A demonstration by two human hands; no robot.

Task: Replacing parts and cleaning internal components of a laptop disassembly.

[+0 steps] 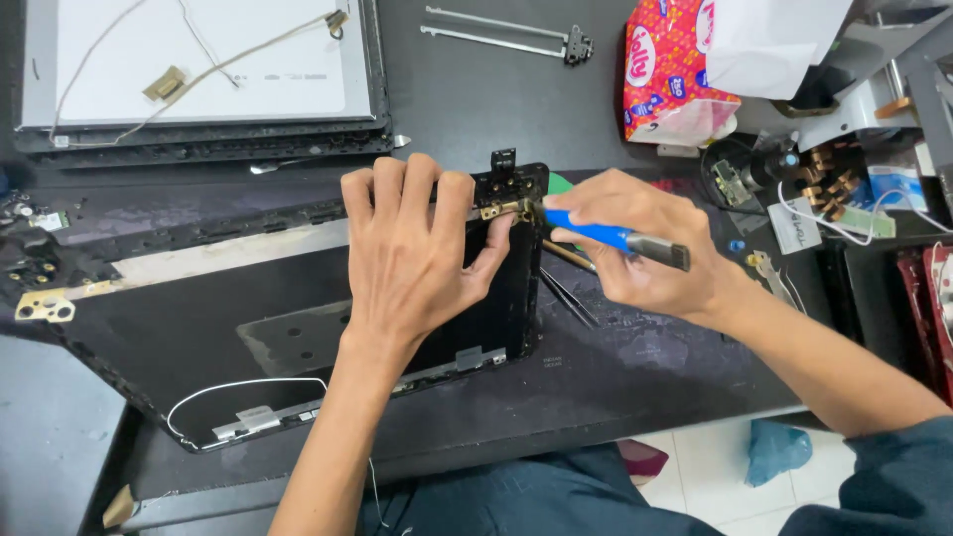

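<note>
the left hand (417, 253) lies spread, palm down, on the black laptop lid cover (298, 328), its fingers pressing near the upper right corner and the thumb reaching toward the brass hinge bracket (504, 208) there. the right hand (635, 243) is closed around a blue-handled screwdriver (611, 238), held level with its tip meeting that bracket. the cover lies tilted across the dark workbench (615, 367), directly in front of the person, with a white cable (233, 387) looping along its lower edge and a second brass bracket (45, 306) at its far left corner. a pair of tweezers (568, 296) rests just right of the cover, under the right hand. further back lie a screen panel (199, 60) with loose ribbon cables, a pair of metal hinge bars (501, 32), and a red tissue pack (675, 74).
</note>
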